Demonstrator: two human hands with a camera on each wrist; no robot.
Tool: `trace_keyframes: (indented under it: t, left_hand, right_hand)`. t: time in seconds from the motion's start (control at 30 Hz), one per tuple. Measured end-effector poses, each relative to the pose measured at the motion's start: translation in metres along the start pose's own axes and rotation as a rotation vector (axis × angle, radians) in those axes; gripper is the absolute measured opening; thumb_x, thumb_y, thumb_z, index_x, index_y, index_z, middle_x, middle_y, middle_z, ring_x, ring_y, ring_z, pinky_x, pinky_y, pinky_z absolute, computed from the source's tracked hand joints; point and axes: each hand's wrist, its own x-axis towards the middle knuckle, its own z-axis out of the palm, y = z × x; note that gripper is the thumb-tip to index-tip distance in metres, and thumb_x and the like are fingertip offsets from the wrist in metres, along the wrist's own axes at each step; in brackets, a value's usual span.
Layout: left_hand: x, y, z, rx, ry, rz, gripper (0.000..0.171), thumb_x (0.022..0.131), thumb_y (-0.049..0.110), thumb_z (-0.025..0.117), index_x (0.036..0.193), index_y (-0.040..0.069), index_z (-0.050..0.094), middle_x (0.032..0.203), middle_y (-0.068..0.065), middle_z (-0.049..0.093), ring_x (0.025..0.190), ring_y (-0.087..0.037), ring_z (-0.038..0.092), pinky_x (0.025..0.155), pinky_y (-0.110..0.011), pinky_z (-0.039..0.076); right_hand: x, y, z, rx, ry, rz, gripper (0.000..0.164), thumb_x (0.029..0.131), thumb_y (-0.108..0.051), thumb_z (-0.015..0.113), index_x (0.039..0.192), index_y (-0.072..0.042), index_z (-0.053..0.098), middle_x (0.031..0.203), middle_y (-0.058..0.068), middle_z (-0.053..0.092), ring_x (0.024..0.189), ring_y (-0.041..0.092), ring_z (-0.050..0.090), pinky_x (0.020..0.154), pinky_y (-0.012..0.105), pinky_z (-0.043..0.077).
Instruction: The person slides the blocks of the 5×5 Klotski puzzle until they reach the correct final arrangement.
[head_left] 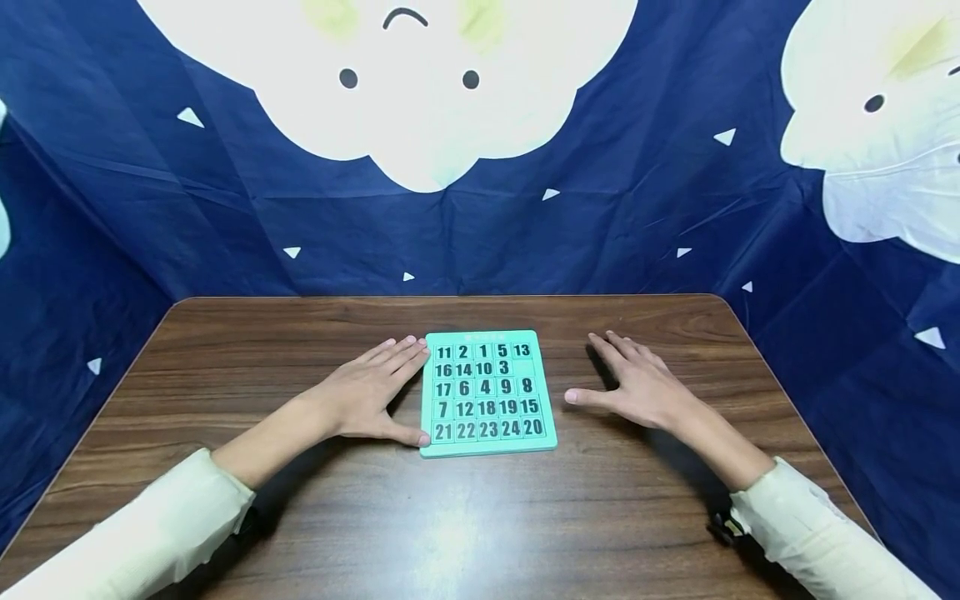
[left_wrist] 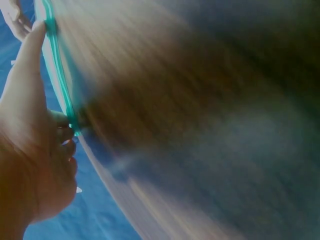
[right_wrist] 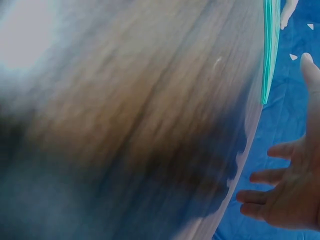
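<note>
A mint-green sliding number puzzle lies flat on the table, its square tiles printed with black numbers. The one gap among the tiles is at the right end of the second row from the top. At the puzzle's left side is my left hand, fingers extended, with the fingertips at the upper left edge and the thumb at the lower left corner. The left wrist view shows the thumb and fingertips against the puzzle's green rim. My right hand is spread to the right of the puzzle, apart from it, holding nothing.
The puzzle rests on a brown wood-grain table with rounded far corners. Behind the table hangs a dark blue cloth with white clouds and small triangles. Light sleeves cover both forearms.
</note>
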Motion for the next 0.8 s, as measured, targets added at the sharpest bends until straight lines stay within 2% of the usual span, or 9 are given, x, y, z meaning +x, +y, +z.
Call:
trace_keyframes:
  t: [0.2,0.47,0.8]
  left_hand:
    - [0.002,0.0,-0.002,0.068,-0.005,0.024,0.14,0.084,0.102,0.06,0.179,0.004,0.028,0.189,-0.015,0.026,0.177,-0.034,0.023,0.148,-0.051,0.021]
    - [0.006,0.005,-0.011,0.12,-0.049,0.022,0.14,0.084,0.101,0.06,0.178,0.001,0.03,0.187,-0.018,0.028,0.177,-0.034,0.025,0.147,-0.051,0.023]
    - [0.006,0.005,-0.012,0.114,-0.063,0.016,0.14,0.084,0.1,0.062,0.177,0.0,0.031,0.186,-0.02,0.031,0.176,-0.036,0.028,0.146,-0.053,0.025]
  right_hand:
    - [0.002,-0.008,0.002,0.006,-0.023,-0.021,0.119,0.094,-0.09,0.063,0.182,-0.018,0.027,0.188,0.024,0.021,0.172,0.057,0.021,0.14,0.078,0.018]
    - [0.006,-0.019,0.004,-0.001,-0.049,-0.087,0.118,0.094,-0.09,0.064,0.182,-0.021,0.028,0.189,0.021,0.019,0.173,0.057,0.017,0.141,0.078,0.016]
    - [0.016,-0.036,0.013,0.025,-0.121,-0.208,0.113,0.093,-0.089,0.066,0.181,-0.029,0.029,0.192,0.013,0.013,0.178,0.046,0.009,0.142,0.076,0.011]
